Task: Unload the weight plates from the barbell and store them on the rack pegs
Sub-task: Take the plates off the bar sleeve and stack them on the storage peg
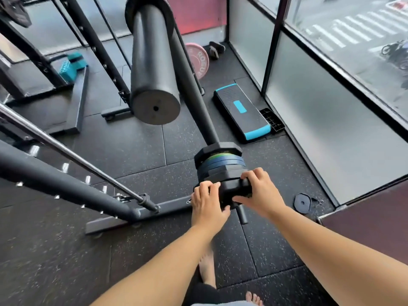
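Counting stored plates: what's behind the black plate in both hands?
Behind the black plate, stacked plates: black, blue, a green edge, then a black hexagonal one. Faces and exact count are hidden.

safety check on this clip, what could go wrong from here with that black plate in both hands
1. The left hand and right hand grip the black plate close to a bare foot; a slip could drop it on the toes.
2. Both hands sit close to the plate stack behind it and could get pinched.
3. The small plate lying on the floor could trip a sideways step.
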